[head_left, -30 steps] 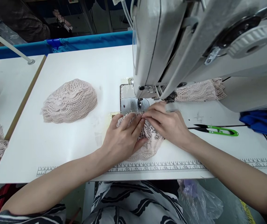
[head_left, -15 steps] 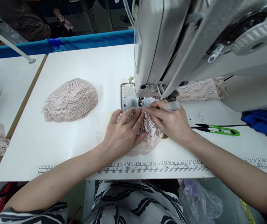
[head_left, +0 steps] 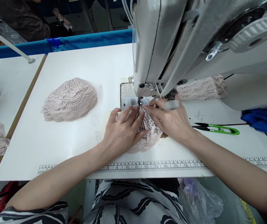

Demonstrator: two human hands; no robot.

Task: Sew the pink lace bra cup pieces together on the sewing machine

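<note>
A pale pink lace piece (head_left: 147,140) lies on the white table, its far edge at the needle area of the sewing machine (head_left: 152,46). My left hand (head_left: 121,129) rests flat on the lace with its fingers spread, fingertips near the presser foot. On the right side of the lace, my right hand (head_left: 170,116) has its fingers bent together at the lace's edge beside the foot. Part of that hand is hidden behind the machine's round knob.
A stack of lace (head_left: 70,101) lies left on the table, more lace (head_left: 201,88) behind the machine arm. Green snips (head_left: 219,129) and blue cloth (head_left: 261,124) are at the right. A printed ruler (head_left: 156,166) runs along the front edge. A person's hand (head_left: 60,17) shows beyond.
Both hands and the lace have shifted slightly away from me, toward the needle. The lace's near edge has moved up from the ruler a little.
</note>
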